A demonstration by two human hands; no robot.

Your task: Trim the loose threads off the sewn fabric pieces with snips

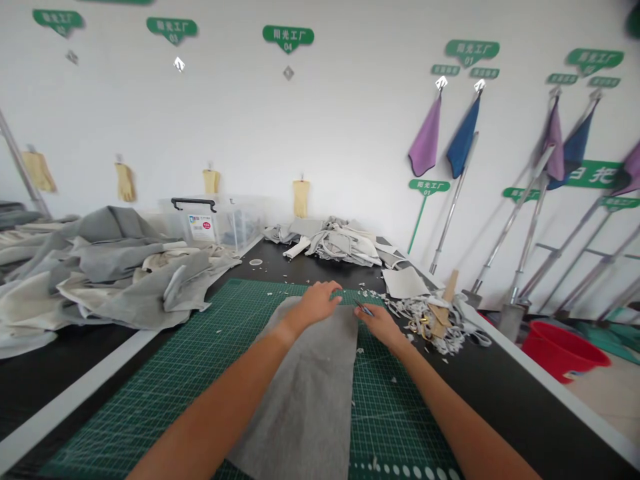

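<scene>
Right hand (381,325) grips one scissors (364,309), left hand (315,303) on grey fabric (300,393).

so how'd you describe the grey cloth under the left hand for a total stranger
Start at the black worktable and the green gridded cutting mat on it. The grey fabric strip lies flat along the mat, the left hand on its far end. Unlike the crumpled grey heap to the left, it is smooth.

Textile workshop, factory-style. Green cutting mat (165,373) on a long counter (500,380); grey cloth heaps (115,267) at 10 o'clock. Numbered green wall signs (473,52) at 1 o'clock.
</scene>
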